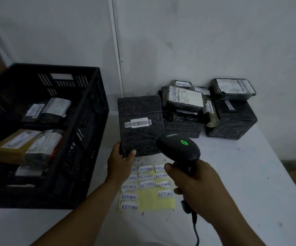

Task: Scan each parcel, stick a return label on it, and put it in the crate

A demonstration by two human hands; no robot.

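Above the label sheet (148,189), parcel (141,125) held upright: flat black plastic-wrapped slab, barcode strip facing camera. Left hand (121,161) grip pinches its bottom-left corner, fingers behind hidden. Right hand (193,183) grip wraps the black scanner (179,147) handle, green light on; its head covers the parcel's lower-right corner, cable cut off at the frame bottom. Sheet partly hidden by both hands. Black slatted crate (42,132) left, several wrapped parcels inside, dim. Parcel stack (209,109) at the white tabletop (250,174) rear.
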